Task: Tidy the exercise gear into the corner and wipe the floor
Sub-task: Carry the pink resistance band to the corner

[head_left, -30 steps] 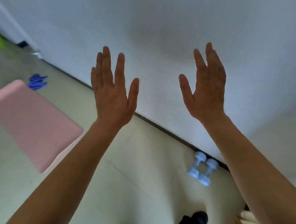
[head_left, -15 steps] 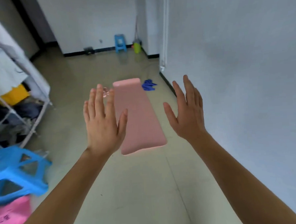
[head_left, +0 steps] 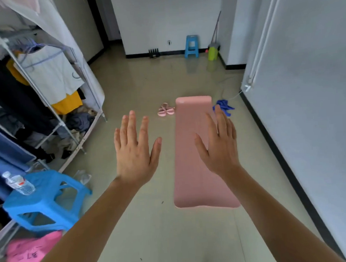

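While both arms reach forward at chest height, nothing is held. Far left: clothes rack (head_left: 46, 93) packed with hanging garments, more clothes piled on its lower shelf. In front of it a blue stool (head_left: 45, 199) with a water bottle (head_left: 18, 183) lying tilted on its seat; a pink bag (head_left: 28, 254) sits on the floor just below the stool. Left hand (head_left: 135, 153) hovers palm-down over bare floor (head_left: 153, 232), fingers (head_left: 131, 127) spread and released, gripping nothing. Past it, a pink resistance band (head_left: 165, 109) lies on the floor just beside the far left corner of the mat. Pink exercise mat (head_left: 192, 166) is unrolled flat, lengthwise away from the camera, near the right wall (head_left: 317, 103) but apart from it. Right hand (head_left: 221, 148) is raised in front of the mat's right half, fingers likewise spread and released, empty; can't tell its height above the mat. Blue cloth (head_left: 224, 106) lies crumpled on the floor just beside the mat's far right corner, partly hidden by the right fingertips. Back wall: second blue stool (head_left: 191, 46), then a green container (head_left: 212, 52) with a long handle leaning in the corner.
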The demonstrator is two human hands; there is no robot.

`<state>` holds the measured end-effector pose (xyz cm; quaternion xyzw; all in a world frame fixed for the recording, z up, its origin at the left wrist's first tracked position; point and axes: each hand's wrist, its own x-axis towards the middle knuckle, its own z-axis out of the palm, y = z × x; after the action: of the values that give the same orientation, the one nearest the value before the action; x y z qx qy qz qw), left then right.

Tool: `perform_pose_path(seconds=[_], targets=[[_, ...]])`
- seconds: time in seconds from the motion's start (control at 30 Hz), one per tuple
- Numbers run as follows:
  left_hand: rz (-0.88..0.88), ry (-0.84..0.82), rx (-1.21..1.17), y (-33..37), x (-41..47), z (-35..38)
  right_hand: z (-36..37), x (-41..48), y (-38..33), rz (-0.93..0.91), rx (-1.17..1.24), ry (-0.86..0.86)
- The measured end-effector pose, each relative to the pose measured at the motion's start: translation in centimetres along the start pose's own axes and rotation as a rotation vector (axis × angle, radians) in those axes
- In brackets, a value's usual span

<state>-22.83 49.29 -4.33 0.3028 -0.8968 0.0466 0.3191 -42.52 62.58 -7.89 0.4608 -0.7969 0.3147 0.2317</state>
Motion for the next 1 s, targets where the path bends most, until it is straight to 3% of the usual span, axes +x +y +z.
perform_pose_path(seconds=[0.23, 0.43, 0.77, 1.0], targets=[[-0.073, 0.077, 0.110, -11.6, 12.0, 4.6, 14.0, 15.9, -4.4, -0.115, 0.147, -0.016], [-0.191, -0.012, 0.146, -25.6, 18.7, 13.6, 28.8, 25.3, -6.3, -0.193, 0.116, -0.098], [-0.051, -0.154, 0.064, -40.6, 40.9, 26.3, 44.7, 42.0, -5.8, -0.029, -0.023, -0.193], [0.006, -0.453, 0.089, -46.7, 51.7, 42.4, 58.6, 50.1, 0.5, 0.121, -0.089, -0.353]])
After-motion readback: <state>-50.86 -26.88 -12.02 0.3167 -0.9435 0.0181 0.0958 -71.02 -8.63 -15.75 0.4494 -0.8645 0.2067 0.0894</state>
